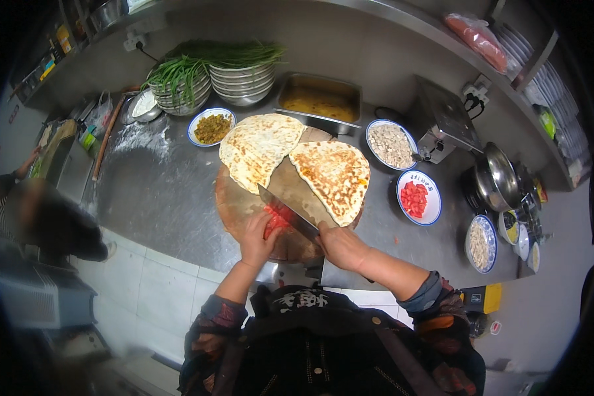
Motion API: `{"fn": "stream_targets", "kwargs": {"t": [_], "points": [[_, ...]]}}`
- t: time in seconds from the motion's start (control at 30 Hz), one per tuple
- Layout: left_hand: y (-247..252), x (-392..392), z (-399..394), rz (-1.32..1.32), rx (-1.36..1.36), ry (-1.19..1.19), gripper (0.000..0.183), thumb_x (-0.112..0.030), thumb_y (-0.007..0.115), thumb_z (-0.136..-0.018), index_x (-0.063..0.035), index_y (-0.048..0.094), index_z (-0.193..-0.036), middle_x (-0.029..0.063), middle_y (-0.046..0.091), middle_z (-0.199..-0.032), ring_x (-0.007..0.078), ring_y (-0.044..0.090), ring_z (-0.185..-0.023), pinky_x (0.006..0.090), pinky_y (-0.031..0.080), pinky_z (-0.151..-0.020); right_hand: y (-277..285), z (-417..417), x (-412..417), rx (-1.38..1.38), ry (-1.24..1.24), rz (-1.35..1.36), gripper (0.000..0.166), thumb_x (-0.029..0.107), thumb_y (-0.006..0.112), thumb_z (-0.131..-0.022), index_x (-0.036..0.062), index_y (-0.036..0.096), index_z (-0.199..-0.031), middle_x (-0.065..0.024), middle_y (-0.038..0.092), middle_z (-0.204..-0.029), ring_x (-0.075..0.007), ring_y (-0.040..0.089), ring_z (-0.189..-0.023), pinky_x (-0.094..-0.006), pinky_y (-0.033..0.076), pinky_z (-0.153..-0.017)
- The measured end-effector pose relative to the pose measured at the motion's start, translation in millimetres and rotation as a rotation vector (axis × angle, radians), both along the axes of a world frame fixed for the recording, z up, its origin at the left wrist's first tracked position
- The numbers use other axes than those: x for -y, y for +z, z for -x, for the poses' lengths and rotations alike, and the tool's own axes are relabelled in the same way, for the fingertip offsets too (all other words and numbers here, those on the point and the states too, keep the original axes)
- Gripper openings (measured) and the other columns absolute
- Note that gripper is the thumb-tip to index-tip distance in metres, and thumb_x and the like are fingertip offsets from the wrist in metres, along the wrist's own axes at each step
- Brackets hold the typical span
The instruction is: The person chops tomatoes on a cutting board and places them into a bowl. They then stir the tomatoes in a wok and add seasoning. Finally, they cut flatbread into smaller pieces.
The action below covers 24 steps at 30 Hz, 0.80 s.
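My right hand (342, 246) grips the handle of a broad kitchen knife (302, 222), whose blade slants away to the upper left over a round wooden chopping board (307, 245). Red chopped pieces, apparently tomato (278, 221), lie along the blade's left side. My left hand (258, 237) presses its fingertips on them, close to the blade. Farther up the board rest two pieces of browned flatbread: a large pale one (260, 143) that overhangs the left rim, and a darker wedge (334, 175) on the right. The blade hides part of the red pieces.
Right of the board stand a bowl of red pieces (415, 199) and a bowl of pale diced food (392, 143). A steel pan (321, 119) of yellowish liquid stands behind. Left are a bowl of brownish-green food (211, 127) and a rolling pin (108, 138). Another person (54, 218) is far left.
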<state>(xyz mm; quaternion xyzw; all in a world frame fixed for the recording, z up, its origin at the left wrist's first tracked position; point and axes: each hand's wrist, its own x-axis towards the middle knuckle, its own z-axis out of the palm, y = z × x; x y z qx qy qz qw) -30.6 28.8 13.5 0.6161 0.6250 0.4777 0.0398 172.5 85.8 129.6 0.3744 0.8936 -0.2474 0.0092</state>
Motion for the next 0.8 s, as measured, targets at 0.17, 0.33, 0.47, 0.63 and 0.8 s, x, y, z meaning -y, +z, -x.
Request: {"fn": "stream_targets", "kwargs": {"t": [0.17,0.33,0.47,0.63,0.8], "points": [[-0.3,-0.6,-1.9,-0.006,-0.026,-0.004,0.031,-0.011,0.067,-0.072,-0.0004,0.056,-0.099,0.0168,0.056,-0.103,0.0347,0.053,-0.093,0.0373,0.044,-0.081,-9.8,3.4,-8.0,0.035,0.076,-0.021,0.022,0.015,0.048,-0.085,-0.0054,0.040,-0.090,-0.0260,0.059,-0.070,-0.0424,0.058,-0.071,-0.0476,0.046,-0.062],[6.0,-2.2,-0.8,0.030,-0.015,-0.038,0.030,-0.012,0.065,-0.074,0.0002,0.055,-0.099,0.0171,0.055,-0.103,0.0352,0.052,-0.094,0.0384,0.043,-0.081,-30.0,24.5,-3.7,0.116,-0.014,-0.010,0.022,0.008,0.049,-0.080,-0.0054,0.042,-0.095,-0.0251,0.060,-0.074,-0.0401,0.059,-0.073,-0.0458,0.047,-0.065],[3.8,-1.2,0.9,-0.020,0.003,-0.003,0.030,-0.011,0.062,-0.076,0.0006,0.052,-0.101,0.0185,0.052,-0.106,0.0369,0.049,-0.097,0.0401,0.042,-0.083,-0.8,20.6,-5.0,0.095,0.021,-0.013,0.022,0.004,0.048,-0.078,-0.0055,0.041,-0.097,-0.0259,0.060,-0.074,-0.0398,0.059,-0.073,-0.0450,0.047,-0.064],[3.8,0.4,-2.5,0.071,-0.057,0.055,0.028,-0.011,0.058,-0.078,0.0009,0.049,-0.101,0.0191,0.051,-0.103,0.0374,0.047,-0.096,0.0412,0.041,-0.083,4.1,8.6,4.4,0.010,0.061,-0.054,0.023,0.013,0.049,-0.084,-0.0065,0.041,-0.093,-0.0260,0.058,-0.069,-0.0424,0.058,-0.070,-0.0481,0.044,-0.060],[-1.2,-0.5,-5.2,0.094,-0.070,0.037,0.021,-0.012,0.055,-0.081,0.0015,0.049,-0.096,0.0204,0.050,-0.096,0.0383,0.047,-0.090,0.0423,0.039,-0.079,-13.5,12.3,7.9,0.020,0.035,0.066,0.023,0.014,0.048,-0.085,-0.0063,0.041,-0.092,-0.0271,0.058,-0.071,-0.0425,0.058,-0.071,-0.0481,0.045,-0.060]]}}
